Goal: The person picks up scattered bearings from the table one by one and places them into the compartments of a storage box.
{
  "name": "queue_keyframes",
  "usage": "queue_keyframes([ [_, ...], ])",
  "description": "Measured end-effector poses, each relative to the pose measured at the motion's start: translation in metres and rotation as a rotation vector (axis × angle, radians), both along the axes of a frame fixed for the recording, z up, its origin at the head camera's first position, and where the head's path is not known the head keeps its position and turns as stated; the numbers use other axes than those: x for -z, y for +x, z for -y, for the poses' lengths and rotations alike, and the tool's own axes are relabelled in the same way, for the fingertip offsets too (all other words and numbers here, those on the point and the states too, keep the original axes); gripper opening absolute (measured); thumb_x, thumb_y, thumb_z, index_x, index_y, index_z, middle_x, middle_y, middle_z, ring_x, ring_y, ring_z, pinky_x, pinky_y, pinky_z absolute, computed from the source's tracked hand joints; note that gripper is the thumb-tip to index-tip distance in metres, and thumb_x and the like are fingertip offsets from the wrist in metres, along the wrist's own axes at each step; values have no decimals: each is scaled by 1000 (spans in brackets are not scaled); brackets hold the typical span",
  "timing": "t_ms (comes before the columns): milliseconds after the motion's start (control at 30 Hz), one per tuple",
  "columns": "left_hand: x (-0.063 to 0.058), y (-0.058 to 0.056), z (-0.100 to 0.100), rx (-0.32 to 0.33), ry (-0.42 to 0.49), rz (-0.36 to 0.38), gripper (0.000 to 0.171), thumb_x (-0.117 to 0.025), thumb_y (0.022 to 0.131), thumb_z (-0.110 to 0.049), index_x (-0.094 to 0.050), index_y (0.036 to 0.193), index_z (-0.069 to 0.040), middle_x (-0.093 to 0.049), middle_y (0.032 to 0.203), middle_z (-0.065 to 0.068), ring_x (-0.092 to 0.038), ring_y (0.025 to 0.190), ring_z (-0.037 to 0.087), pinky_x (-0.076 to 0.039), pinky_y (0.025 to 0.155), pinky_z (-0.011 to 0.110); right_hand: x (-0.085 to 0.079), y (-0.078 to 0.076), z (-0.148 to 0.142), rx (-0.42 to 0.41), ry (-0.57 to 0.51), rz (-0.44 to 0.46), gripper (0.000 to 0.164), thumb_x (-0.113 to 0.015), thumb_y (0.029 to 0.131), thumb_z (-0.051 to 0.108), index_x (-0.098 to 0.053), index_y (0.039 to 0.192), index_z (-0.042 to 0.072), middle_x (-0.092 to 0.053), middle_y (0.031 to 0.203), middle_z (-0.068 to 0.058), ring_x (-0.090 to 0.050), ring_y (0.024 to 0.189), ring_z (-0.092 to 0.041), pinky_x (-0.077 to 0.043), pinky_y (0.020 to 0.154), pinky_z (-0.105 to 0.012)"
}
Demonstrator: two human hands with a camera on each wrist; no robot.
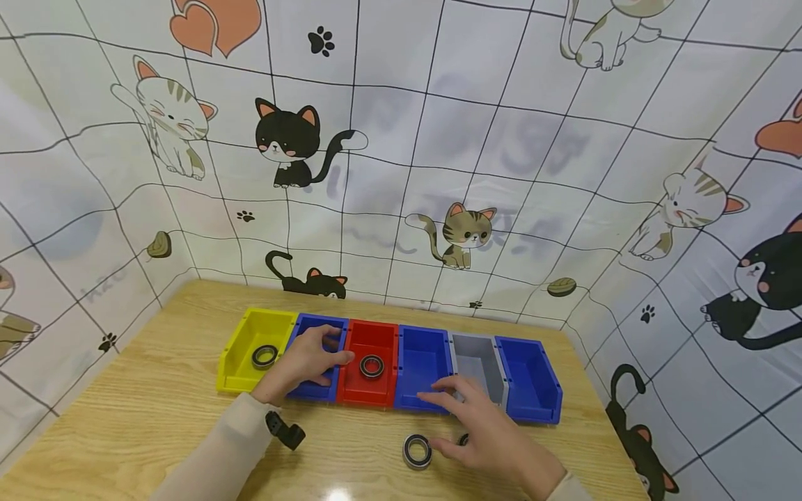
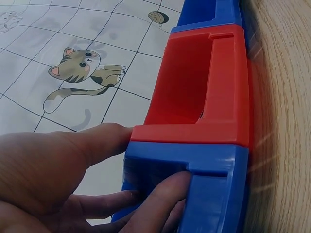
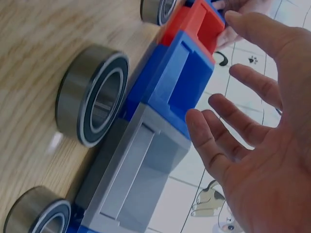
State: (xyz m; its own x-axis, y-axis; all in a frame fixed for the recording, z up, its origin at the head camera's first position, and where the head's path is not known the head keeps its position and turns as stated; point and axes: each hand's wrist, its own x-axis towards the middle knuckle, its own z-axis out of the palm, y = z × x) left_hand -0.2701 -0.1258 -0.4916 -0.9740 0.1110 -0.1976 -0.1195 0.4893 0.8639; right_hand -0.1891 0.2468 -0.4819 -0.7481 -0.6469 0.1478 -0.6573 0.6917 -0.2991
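My left hand [image 1: 310,356] reaches into the left blue bin [image 1: 313,392], thumb spread apart from the fingers near the red bin's edge. In the left wrist view its fingers [image 2: 165,196] dip inside that bin, and the bin's floor is hidden. My right hand [image 1: 485,428] hovers with loosely bent, parted fingers and nothing between them. Below it on the table lie ball bearings: one bearing [image 1: 407,452] beside the thumb, another bearing [image 1: 464,440] mostly covered by the hand. Three table bearings show in the right wrist view, the nearest bearing [image 3: 73,97] standing out large.
The bins form one joined row. A bearing [image 1: 255,358] lies in the yellow bin [image 1: 234,385], another bearing [image 1: 363,366] in the red bin [image 1: 366,395]. Rightward follow a blue bin [image 1: 426,351], a grey bin [image 1: 477,351] and a blue bin [image 1: 531,376]. A cat-printed curtain [image 1: 388,139] surrounds the table.
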Motion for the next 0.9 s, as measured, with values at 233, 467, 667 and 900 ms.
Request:
queue_keyframes([
  [233,1,0,1,1,-1,6,79,-90,106,-29,-52,169,0,-71,151,28,-87,83,25,-75,70,41,3,2,9,-84,55,95,63,-88,106,48,-65,164,39,-64,158,8,-66,143,-20,-68,114,-49],
  [467,1,-2,1,2,23,11,78,-91,105,-28,-54,168,0,-70,150,28,-86,79,25,-74,69,41,8,5,17,-81,101,277,59,-87,104,52,-66,159,50,-63,157,18,-64,141,-11,-67,116,-46],
  [667,1,-2,0,1,41,20,78,-91,105,-28,-54,168,-1,-70,152,29,-86,86,25,-75,70,41,10,6,20,-110,122,338,56,-88,105,46,-67,156,51,-63,159,17,-63,141,-9,-68,112,-40],
  [900,0,-1,1,-4,40,27,79,-91,105,-29,-54,168,-1,-69,153,28,-87,88,25,-75,71,42,16,4,23,-205,124,290,49,-86,108,35,-72,153,47,-67,159,15,-65,144,-11,-67,113,-35],
])
